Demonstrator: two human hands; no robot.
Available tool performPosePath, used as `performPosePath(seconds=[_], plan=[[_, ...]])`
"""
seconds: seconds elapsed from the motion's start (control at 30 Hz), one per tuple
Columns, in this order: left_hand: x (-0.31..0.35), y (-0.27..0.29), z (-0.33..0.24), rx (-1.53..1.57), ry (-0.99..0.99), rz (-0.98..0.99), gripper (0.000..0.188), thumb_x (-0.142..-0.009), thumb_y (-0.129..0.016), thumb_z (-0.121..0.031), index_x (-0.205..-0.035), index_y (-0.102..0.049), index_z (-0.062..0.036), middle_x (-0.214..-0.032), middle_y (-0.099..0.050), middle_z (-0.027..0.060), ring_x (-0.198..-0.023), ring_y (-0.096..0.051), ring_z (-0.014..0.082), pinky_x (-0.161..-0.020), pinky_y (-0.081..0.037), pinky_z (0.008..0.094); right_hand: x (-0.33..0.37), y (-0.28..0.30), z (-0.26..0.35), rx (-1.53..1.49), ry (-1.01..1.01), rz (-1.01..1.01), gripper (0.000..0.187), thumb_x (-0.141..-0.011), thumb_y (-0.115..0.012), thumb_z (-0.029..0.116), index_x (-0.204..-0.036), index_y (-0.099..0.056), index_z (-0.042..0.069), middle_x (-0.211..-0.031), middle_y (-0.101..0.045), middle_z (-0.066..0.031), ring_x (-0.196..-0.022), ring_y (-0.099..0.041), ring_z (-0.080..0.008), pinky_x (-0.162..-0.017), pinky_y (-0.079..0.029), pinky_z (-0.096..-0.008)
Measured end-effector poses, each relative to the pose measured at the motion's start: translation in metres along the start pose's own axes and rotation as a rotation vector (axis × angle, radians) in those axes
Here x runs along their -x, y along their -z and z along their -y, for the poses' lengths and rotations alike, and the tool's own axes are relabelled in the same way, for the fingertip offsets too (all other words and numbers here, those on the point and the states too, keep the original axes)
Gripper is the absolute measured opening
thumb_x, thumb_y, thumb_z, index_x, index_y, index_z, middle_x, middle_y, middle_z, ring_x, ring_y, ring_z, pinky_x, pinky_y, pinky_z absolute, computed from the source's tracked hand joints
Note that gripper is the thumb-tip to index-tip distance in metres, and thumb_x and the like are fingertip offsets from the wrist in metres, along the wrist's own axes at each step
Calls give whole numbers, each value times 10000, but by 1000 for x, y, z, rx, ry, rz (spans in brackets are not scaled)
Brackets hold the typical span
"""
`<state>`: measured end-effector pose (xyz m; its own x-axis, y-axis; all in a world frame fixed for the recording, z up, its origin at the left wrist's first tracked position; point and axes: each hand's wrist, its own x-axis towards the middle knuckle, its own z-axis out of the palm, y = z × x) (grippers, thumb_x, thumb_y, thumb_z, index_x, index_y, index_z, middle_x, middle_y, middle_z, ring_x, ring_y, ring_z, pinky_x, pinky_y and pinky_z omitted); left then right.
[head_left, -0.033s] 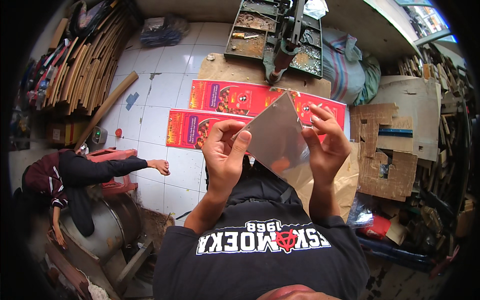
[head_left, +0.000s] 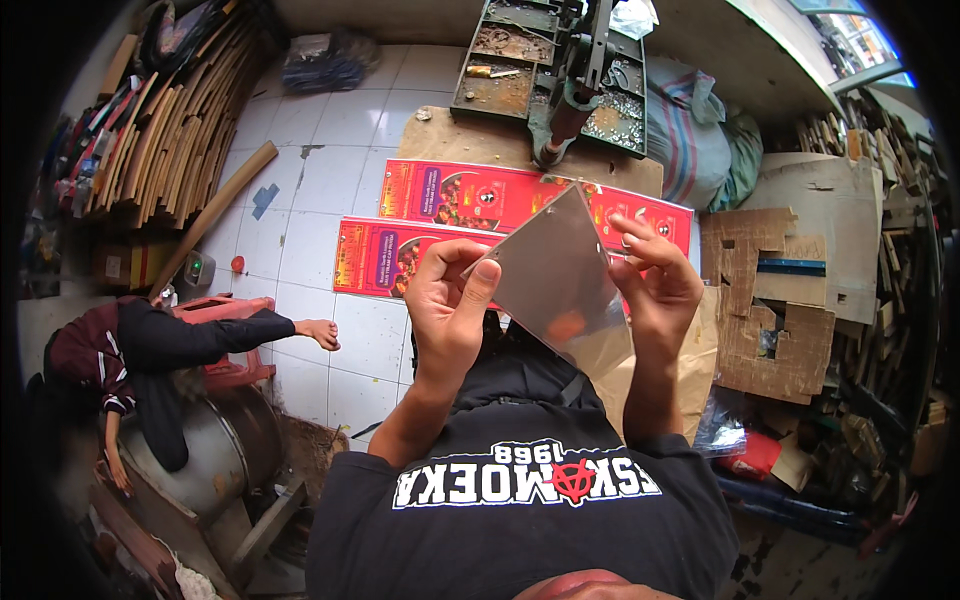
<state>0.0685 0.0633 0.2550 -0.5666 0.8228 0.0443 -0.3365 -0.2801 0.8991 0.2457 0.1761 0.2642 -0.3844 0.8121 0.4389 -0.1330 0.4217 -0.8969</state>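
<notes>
Two bare hands hold a thin grey sheet (head_left: 556,275) up in front of the person's chest, tilted so one corner points up. The left hand (head_left: 447,310) is clamped on the sheet's left edge, thumb laid along the front face and fingers curled behind. The right hand (head_left: 655,285) pinches the sheet's right edge, its fingertips (head_left: 628,228) closed on the upper part of that edge.

Below the sheet lies a floor of pale square tiles (head_left: 330,160), with two long red printed strips (head_left: 500,197) laid flat side by side on it, partly hidden behind the hands. Past them a brown board (head_left: 470,142) carries a green metal press with rusty trays (head_left: 545,70). A striped sack (head_left: 690,130) sits just beside the press on the right. Torn pieces of brown cardboard (head_left: 775,310) pile up at the right, against stacked wood scraps. At the upper left, bundles of wooden slats (head_left: 165,130) lean together, and one long wooden bar (head_left: 215,215) lies slanted across the tiles. At the lower left another person in a dark sleeve (head_left: 200,340) reaches out over a red stool, near a round metal drum (head_left: 215,455).
</notes>
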Motion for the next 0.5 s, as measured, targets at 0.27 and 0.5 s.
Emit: performPosePath(seconds=[0.27,0.5], plan=[[-42,14,31,770,47,425,244,-1011,-479,-320,-993,-530,-82,-782,-509,17,-738,-466,132,-730,-374,288,16,39,-31,-722,-458,450,235,-799,-768,55,-1019,-687,44,-852,-673,-90,-1048,-665,-313,-941,-501,-456],[-83,-3,73,1098,-163,884,273,-1000,-467,-345,-1125,-535,-113,-810,-528,-28,-760,-496,123,-738,-375,284,34,15,-59,-700,-632,578,212,-750,-809,25,-944,-726,4,-878,-698,-56,-795,-620,-97,-695,-475,-247]])
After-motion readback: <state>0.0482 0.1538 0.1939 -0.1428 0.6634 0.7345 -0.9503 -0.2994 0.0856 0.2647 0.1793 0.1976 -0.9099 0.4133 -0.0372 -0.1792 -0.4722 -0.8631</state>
